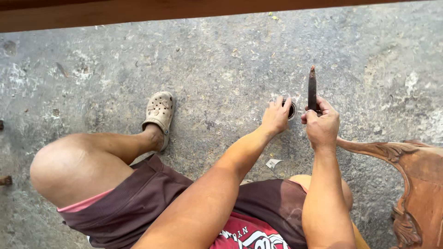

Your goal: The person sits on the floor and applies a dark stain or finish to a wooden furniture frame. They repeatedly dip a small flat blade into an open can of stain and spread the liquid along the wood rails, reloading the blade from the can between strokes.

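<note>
1. The left hand reaches down to a small round tin on the concrete floor, right of centre and far from the seated person's knees. Its fingers curl over the tin's near-left rim and touch it; whether they actually pinch it cannot be told, since the hand covers most of it.
2. The right hand is closed in a fist round the lower part of a dark, slim pointed tool — a firm full-hand hold, with the tip standing upright and pointing far, just right of the tin.
3. The tin looks shallow with a dark inside and a pale metal edge; only its far-right arc shows. The tool is brown-black, dull and rusty-looking, tapering to a narrow tip.
4. Risk, as a judgement: the tin is small and lightly steadied, so a nudge could tip it or slide it on the rough floor. The tool's point sits close to the left fingers — a slip could jab them.
5. Nearby: a carved wooden chair part at the near right, a beige clog on the foot at left, and a small paper scrap between the arms.
</note>
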